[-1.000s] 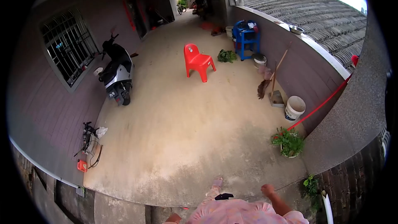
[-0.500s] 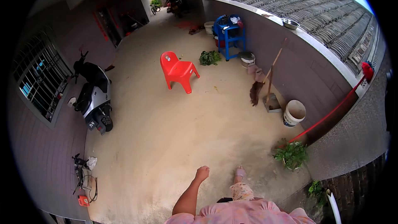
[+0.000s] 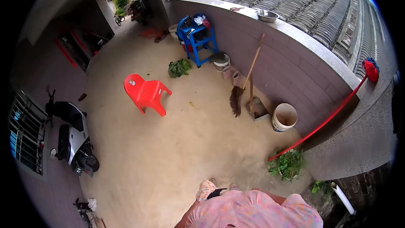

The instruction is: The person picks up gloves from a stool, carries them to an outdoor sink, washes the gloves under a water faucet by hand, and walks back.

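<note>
Neither of my hands shows now; only part of my left arm (image 3: 188, 216) and part of my right arm (image 3: 270, 195) appear beside my pink patterned shirt (image 3: 249, 211). Ahead on the concrete floor stands a red plastic chair (image 3: 147, 93). Beyond it lies a heap of green leaves (image 3: 179, 68). Against the wall on the right lean a broom (image 3: 237, 100) and a long-handled dustpan (image 3: 258, 109), with a white bucket (image 3: 284, 118) close to them. A potted plant (image 3: 288, 164) sits nearer to me, below a red-handled mop (image 3: 325, 122).
A scooter (image 3: 76, 133) is parked along the left wall. At the back right is a blue stand (image 3: 196, 38) with things piled on it, and a second bucket (image 3: 222, 62) near its legs. A metal bowl (image 3: 267, 15) rests on the low wall's ledge (image 3: 303, 36).
My view has turned to the right and come nearer, so the chair and scooter sit further left. My left hand, a closed fist earlier, has dropped out of sight.
</note>
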Available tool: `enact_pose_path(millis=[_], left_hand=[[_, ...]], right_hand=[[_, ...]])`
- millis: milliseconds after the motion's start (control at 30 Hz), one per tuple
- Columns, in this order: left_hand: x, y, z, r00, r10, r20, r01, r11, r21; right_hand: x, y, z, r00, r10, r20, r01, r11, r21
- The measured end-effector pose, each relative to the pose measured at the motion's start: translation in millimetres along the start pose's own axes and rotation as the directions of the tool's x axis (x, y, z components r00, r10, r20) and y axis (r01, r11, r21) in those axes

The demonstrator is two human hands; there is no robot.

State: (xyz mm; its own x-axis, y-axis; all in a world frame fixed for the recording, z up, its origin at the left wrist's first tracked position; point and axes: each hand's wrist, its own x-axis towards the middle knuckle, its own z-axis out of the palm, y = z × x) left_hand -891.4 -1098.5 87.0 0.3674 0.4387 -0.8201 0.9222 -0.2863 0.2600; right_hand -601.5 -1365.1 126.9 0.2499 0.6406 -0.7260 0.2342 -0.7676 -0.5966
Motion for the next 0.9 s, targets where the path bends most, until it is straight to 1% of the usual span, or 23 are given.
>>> enact_pose_path(millis=[33,133,267,333,400,467,500,533,567,600,633,667,700,733,767,800,833,867,900], left_hand=[[10,9,-11,1.000,-0.008,-0.019,0.007,0.999,-0.042],[44,35,-44,1.000,-0.001,-0.017,0.000,0.996,-0.090],[98,62,-99,0.998,0.037,0.051,-0.034,0.998,-0.051],[122,78,-140,0.994,0.046,0.096,-0.044,0.999,-0.021],[140,93,-182,0.991,0.032,0.133,-0.029,0.999,-0.021],[161,105,-226,0.993,0.023,0.118,-0.020,0.999,-0.027],[171,113,-247,0.995,0.015,0.097,-0.013,1.000,-0.018],[190,113,-263,0.999,0.038,0.019,-0.039,0.999,0.030],[209,114,-278,0.996,0.061,-0.058,-0.056,0.995,0.082],[228,114,-293,0.969,0.124,-0.214,-0.084,0.979,0.186],[241,122,-310,0.971,0.128,-0.200,-0.086,0.975,0.206],[255,137,-331,0.978,0.100,-0.181,-0.092,0.994,0.051],[268,156,-350,0.984,0.075,-0.159,-0.093,0.990,-0.107],[272,180,-366,0.985,0.083,-0.149,-0.098,0.991,-0.093],[268,206,-380,0.996,0.039,-0.082,-0.063,0.949,-0.308],[269,222,-389,1.000,0.005,-0.005,-0.007,0.862,-0.507],[287,226,-394,1.000,0.005,0.004,-0.002,0.868,-0.497],[310,231,-397,0.987,0.144,-0.068,-0.158,0.944,-0.290],[326,236,-400,0.949,0.296,-0.110,-0.304,0.951,-0.065]], right_hand=[[9,-6,-10,1.000,0.005,0.007,-0.005,1.000,0.001],[38,-26,-35,0.999,0.029,0.020,-0.029,0.999,0.024],[85,-62,-70,0.996,0.085,-0.010,-0.084,0.994,0.075],[110,-87,-90,0.991,0.129,-0.039,-0.123,0.985,0.119],[132,-116,-110,0.978,0.197,-0.069,-0.180,0.963,0.200],[153,-145,-129,0.953,0.265,-0.148,-0.219,0.937,0.273],[166,-158,-139,0.926,0.232,-0.297,-0.185,0.967,0.177],[179,-172,-148,0.878,0.193,-0.439,-0.179,0.981,0.072],[189,-180,-155,0.741,0.050,-0.669,-0.193,0.971,-0.142],[205,-177,-162,0.741,0.067,-0.669,-0.201,0.971,-0.126],[221,-168,-171,0.668,0.035,-0.743,-0.108,0.993,-0.050],[234,-158,-178,0.580,0.017,-0.815,-0.008,1.000,0.016],[240,-151,-185,0.573,0.039,-0.819,-0.017,0.999,0.035],[246,-143,-194,0.614,0.142,-0.777,-0.057,0.989,0.136],[252,-135,-203,0.650,0.240,-0.721,-0.101,0.968,0.230],[257,-125,-208,0.647,0.254,-0.719,-0.109,0.964,0.242],[263,-111,-207,0.640,0.300,-0.707,-0.221,0.954,0.204],[271,-97,-207,0.629,0.343,-0.698,-0.328,0.931,0.162],[281,-81,-209,0.625,0.350,-0.697,-0.332,0.928,0.169]])
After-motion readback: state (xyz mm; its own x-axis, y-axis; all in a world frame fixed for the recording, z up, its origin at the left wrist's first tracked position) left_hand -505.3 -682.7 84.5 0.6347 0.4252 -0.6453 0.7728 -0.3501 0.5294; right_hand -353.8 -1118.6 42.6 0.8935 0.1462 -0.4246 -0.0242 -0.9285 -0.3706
